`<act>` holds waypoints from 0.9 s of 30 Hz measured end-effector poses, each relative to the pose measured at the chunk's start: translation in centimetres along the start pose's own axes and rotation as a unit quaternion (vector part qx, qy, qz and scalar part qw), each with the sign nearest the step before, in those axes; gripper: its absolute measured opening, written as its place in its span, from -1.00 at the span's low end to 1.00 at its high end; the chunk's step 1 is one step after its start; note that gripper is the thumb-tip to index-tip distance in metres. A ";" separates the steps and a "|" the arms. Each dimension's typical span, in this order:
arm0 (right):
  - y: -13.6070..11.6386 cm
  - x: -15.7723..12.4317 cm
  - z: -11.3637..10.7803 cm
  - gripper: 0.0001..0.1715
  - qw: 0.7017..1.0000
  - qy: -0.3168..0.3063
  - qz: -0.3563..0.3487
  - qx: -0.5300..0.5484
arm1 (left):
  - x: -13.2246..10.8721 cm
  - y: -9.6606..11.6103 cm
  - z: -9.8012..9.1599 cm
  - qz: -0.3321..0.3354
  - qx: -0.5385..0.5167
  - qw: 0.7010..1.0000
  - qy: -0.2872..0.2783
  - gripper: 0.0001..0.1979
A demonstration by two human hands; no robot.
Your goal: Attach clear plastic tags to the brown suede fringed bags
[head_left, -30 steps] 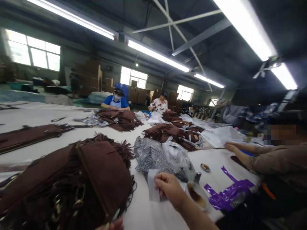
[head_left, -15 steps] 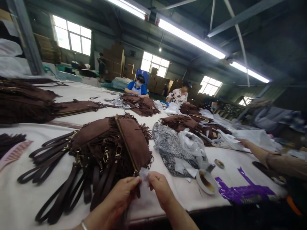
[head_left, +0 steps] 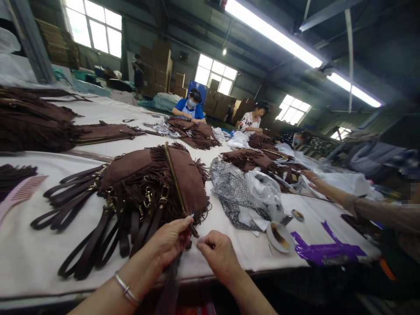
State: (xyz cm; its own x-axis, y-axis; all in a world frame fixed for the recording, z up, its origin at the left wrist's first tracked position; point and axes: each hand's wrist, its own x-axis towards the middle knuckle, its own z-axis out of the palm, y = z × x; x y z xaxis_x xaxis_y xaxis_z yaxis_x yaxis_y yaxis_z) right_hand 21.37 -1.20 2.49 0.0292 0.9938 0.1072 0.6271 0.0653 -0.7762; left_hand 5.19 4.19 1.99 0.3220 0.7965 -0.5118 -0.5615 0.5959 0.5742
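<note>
A dark brown fringed bag (head_left: 192, 181) with a long brass zip lies on the table before me. My left hand (head_left: 175, 238) is closed on a brown strap (head_left: 172, 280), which hangs blurred below it past the table edge. A small white scrap shows at its thumb tip, near the zip's lower end. Just to the right, my right hand (head_left: 218, 251) is pinched closed, its fingertips near the strap's end; whatever is in them is hidden. Several brown wrist straps (head_left: 87, 247) with brass clips fan out left of the bag.
A pink comb (head_left: 24, 192) lies at left. To the right are a grey speckled cloth (head_left: 229, 197), a tape roll (head_left: 280, 236) and a purple plastic wrapper (head_left: 324, 249). Another person's arm (head_left: 341, 199) reaches in from the right. More brown bags (head_left: 193, 131) and co-workers are across the table.
The translucent white piece between my hands is mostly out of sight. My right hand has closed further and sits slightly apart from the left. The view has tilted down a little.
</note>
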 end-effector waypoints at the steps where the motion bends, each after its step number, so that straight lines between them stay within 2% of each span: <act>1: -0.2 -0.1 0.1 -0.87 1.000 -0.004 -0.002 -0.002 | 0.1 -0.1 0.0 0.003 -0.002 1.000 0.003 -0.88; 8: -0.6 -0.3 -0.2 -0.87 1.000 -0.011 0.019 -0.004 | 0.3 -0.6 -0.1 0.029 0.002 0.999 0.018 -0.83; 16: -0.9 -0.1 -0.4 -0.90 0.999 -0.020 0.040 0.026 | 0.5 -1.2 -0.3 0.057 0.050 0.997 0.032 -0.62; 22: -0.4 0.8 0.2 -0.85 0.998 -0.031 0.048 0.038 | 0.1 -1.6 -0.3 0.102 0.097 0.989 0.036 -0.62; 27: -0.3 0.6 0.2 -0.83 0.997 -0.040 0.054 0.044 | -0.1 -1.5 0.3 0.101 0.075 0.990 0.063 -0.57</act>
State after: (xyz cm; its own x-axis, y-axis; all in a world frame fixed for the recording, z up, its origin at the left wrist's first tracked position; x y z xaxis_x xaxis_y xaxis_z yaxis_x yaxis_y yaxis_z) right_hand 21.04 -0.63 2.61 0.0276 0.9993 -0.0271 0.5529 -0.0379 -0.8324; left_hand 6.20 3.25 1.38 0.1113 0.8877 -0.4467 -0.4816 0.4414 0.7572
